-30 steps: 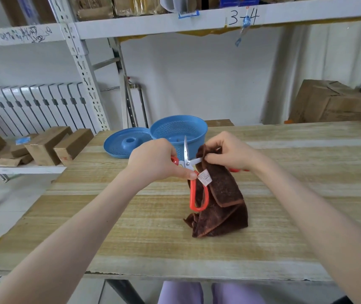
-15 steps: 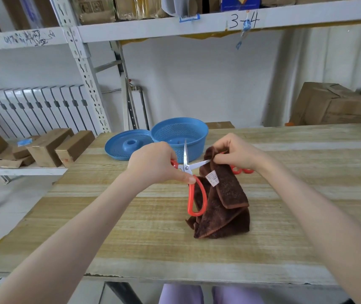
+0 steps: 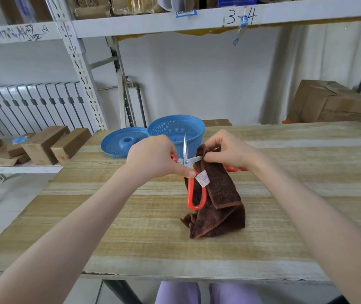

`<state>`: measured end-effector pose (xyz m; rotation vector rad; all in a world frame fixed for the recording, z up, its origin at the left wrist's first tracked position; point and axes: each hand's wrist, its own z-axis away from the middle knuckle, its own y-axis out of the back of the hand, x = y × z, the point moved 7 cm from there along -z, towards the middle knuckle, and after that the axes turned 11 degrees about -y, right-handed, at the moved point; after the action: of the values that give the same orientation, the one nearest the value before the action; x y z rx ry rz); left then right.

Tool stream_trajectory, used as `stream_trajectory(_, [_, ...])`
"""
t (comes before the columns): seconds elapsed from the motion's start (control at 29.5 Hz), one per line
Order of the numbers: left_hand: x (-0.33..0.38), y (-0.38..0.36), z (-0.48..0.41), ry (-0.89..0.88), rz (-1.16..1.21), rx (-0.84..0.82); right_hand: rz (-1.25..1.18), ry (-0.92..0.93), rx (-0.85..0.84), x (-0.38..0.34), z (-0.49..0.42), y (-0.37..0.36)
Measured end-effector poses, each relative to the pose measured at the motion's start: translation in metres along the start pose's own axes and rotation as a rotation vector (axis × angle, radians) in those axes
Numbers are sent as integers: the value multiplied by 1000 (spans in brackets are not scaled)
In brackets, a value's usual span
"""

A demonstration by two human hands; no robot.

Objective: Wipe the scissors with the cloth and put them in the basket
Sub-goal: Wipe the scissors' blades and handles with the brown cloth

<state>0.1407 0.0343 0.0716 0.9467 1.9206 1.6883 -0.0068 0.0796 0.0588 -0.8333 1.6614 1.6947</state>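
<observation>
My left hand point(image 3: 155, 157) grips the red-handled scissors point(image 3: 193, 189) near the pivot. Their blades stand apart, one pointing up, the other pointing right into the cloth. My right hand point(image 3: 230, 151) pinches the top of the dark brown cloth point(image 3: 219, 205) over that right blade. The cloth hangs down, with a white tag on it, and its lower folds rest on the table. A red loop handle hangs in front of the cloth. The blue perforated basket point(image 3: 176, 126) stands just behind the hands. Something red point(image 3: 233, 168) shows under my right wrist; what it is I cannot tell.
A blue perforated lid point(image 3: 118, 145) lies left of the basket on the wooden table point(image 3: 131, 238). Cardboard boxes point(image 3: 43, 145) sit on a low shelf at the left, a large box point(image 3: 326, 102) at the back right. Metal shelving runs overhead.
My right hand has slid the cloth a little inward along the right blade, toward the pivot. The left hand keeps the scissors in about the same place.
</observation>
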Motion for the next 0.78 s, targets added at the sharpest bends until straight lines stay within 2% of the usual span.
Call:
stream_trajectory(0.68, [0,0,-1,-21,4,1,-6,-19,2,1,-2,-1])
stream_trajectory(0.78, [-4,-1,0,-14,12,-10,-17,-69,21,12,-4,8])
